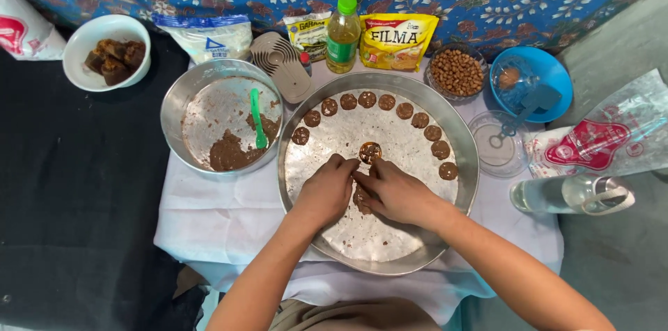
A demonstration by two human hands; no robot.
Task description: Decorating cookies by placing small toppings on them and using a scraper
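Observation:
Both my hands meet in the middle of a large round metal tray (pixel 313 233). My left hand (pixel 327 188) and my right hand (pixel 393 192) pinch a small lump of brown dough (pixel 360 199) between their fingers. Just beyond the fingertips a small round mould (pixel 369 152) with dough in it lies on the tray. Several flat brown dough discs (pixel 367 100) are set in an arc along the tray's far and right rim.
A metal bowl (pixel 174 105) with brown dough and a green spatula (pixel 257 119) stands to the left. Behind are a white bowl of brown chunks (pixel 111 52), packets, an oil bottle (pixel 342 32), a bowl of peanuts (pixel 456 71), a blue bowl (pixel 550 80) and a water bottle (pixel 570 194).

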